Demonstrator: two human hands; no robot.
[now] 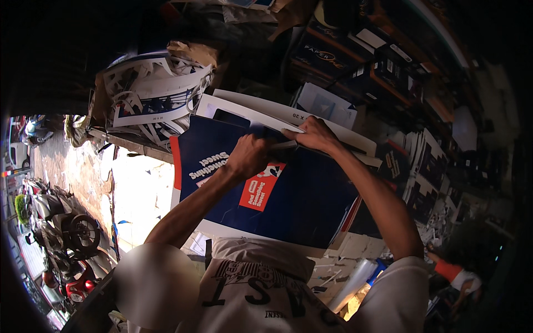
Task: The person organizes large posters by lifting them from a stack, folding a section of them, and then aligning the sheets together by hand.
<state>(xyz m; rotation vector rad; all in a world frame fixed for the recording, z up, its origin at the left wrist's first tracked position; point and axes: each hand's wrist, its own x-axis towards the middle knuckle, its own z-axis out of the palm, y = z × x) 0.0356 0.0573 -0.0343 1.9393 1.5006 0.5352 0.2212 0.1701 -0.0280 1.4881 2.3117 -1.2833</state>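
Close before shirt, blue sheets lie flat in pile, perhaps braced by it. Left hand and right hand, just apart, both clamped near their far edge, I judge for firm grip; how many layers, I cannot tell.

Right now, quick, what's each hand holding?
Left hand: curled over the navy printed sheet; grip cannot be told.
Right hand: bent at the white sheet; grip cannot be told.

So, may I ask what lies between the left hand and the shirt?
In the head view, the dark blue sheet lies between the left hand and the shirt, with a white edge nearest the shirt.
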